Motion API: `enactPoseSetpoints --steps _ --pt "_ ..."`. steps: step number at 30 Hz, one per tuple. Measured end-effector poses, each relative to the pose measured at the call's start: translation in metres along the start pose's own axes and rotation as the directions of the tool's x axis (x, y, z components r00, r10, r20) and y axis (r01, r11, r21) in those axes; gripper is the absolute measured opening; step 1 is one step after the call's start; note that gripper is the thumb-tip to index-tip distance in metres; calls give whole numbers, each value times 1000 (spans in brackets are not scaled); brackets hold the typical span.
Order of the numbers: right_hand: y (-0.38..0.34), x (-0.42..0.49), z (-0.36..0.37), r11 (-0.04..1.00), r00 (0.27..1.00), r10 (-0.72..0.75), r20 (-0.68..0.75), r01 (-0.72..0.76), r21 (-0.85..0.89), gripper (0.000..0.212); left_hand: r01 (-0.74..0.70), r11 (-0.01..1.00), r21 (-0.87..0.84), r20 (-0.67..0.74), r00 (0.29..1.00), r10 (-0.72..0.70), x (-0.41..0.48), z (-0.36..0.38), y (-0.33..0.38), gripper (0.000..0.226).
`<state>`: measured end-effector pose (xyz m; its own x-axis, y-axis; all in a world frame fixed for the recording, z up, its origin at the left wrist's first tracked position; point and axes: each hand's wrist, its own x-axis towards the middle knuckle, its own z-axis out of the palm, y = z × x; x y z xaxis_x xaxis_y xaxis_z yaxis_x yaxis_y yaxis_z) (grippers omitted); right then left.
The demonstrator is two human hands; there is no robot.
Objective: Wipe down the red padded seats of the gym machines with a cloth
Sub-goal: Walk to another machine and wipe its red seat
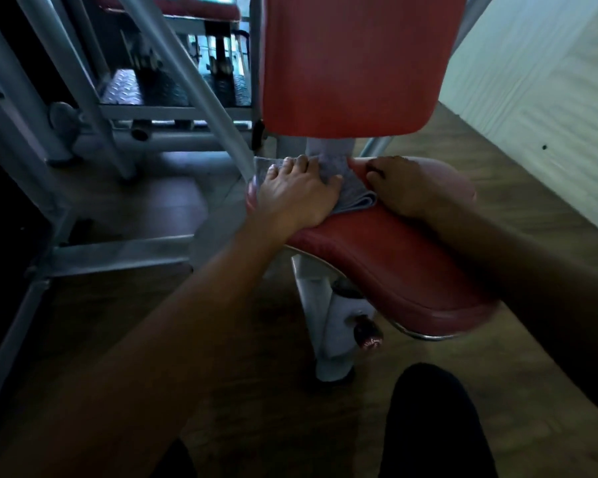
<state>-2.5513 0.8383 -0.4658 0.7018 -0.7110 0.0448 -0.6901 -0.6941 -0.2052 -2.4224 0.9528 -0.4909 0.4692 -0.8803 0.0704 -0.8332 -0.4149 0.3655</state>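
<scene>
A red padded seat [387, 260] sits in the middle of the head view, with a red padded backrest [356, 63] standing upright behind it. A grey folded cloth [354, 193] lies on the seat's far left part. My left hand [294, 194] presses flat on the cloth with fingers spread. My right hand [404, 188] rests on the seat just right of the cloth, its fingers curled down at the cloth's edge. Whether the right hand grips the cloth is unclear.
Grey steel frame tubes [194, 94] of the machine slant down on the left. The seat post [328, 322] with a dark adjustment knob [368, 334] stands below the seat. A wooden floor [497, 391] lies around, a pale wall [549, 81] at right. My dark-clothed leg [432, 426] is below.
</scene>
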Motion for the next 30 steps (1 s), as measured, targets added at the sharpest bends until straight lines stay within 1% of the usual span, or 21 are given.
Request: enactPoseSetpoints --steps 2,4,6,7,8,10,11,13,14,15,17,18,19,20,23,25,26,27,29,30 --pt "-17 -9 0 999 999 -50 4 50 -19 48 3 999 -33 -20 1000 -4 -2 1 -5 66" --pt "-35 -18 -4 1000 999 -13 34 12 7 41 -4 999 -43 -33 999 3 -1 3 -11 65" --pt "-47 -22 -5 998 998 61 35 -61 0 42 -21 999 -34 -38 999 20 0 -1 -14 62" --pt "-51 -24 -4 998 997 62 36 -62 13 43 -29 999 -41 -22 999 28 2 -4 -17 60" --pt "-53 -26 -3 998 999 47 23 -47 39 46 -29 999 -46 -1 1000 29 3 -8 -20 58" --pt "-53 -28 1 996 1000 24 0 -23 92 59 -7 998 -61 49 999 10 6 -15 -29 58" --pt "-52 -29 3 994 999 33 9 -34 106 65 15 996 -87 79 997 -8 7 -18 -34 59" --pt "-50 -32 6 992 998 55 29 -58 109 70 70 978 -197 103 993 -50 8 -22 -43 60" --pt "-50 -32 7 992 998 51 31 -54 118 73 91 953 -289 97 993 -65 7 -23 -46 57" --pt "-51 -31 8 991 998 50 33 -53 120 74 111 906 -408 94 992 -79 7 -23 -49 52" --pt "-66 -39 2 994 998 55 26 -57 89 67 182 726 -663 134 983 -125 7 -21 -55 41" --pt "-71 -40 1 996 998 63 29 -65 60 60 209 640 -739 145 978 -153 7 -20 -58 39" --pt "-74 -43 0 997 996 78 37 -78 14 54 222 582 -783 145 974 -176 6 -19 -62 39" --pt "-75 -45 0 997 996 76 36 -76 -9 52 226 532 -816 140 970 -197 6 -16 -66 39" --pt "-72 -41 2 999 999 46 6 -46 -6 68 223 400 -889 122 957 -263 6 -9 -72 39" --pt "-66 -34 7 999 999 40 33 -39 -21 70 203 335 -920 91 943 -321 2 0 -68 39" --pt "-64 -31 9 999 998 41 47 -40 -23 71 176 327 -928 51 932 -358 -4 6 -63 39" --pt "-65 -31 10 999 998 34 43 -33 -17 74 143 348 -927 -9 916 -401 -10 13 -57 40" --pt "-62 -30 13 1000 999 11 37 -10 -20 84 69 435 -898 -154 877 -456 -22 27 -42 41" --pt "-62 -29 13 1000 999 -4 37 5 -23 87 57 468 -882 -194 861 -470 -24 30 -39 40"
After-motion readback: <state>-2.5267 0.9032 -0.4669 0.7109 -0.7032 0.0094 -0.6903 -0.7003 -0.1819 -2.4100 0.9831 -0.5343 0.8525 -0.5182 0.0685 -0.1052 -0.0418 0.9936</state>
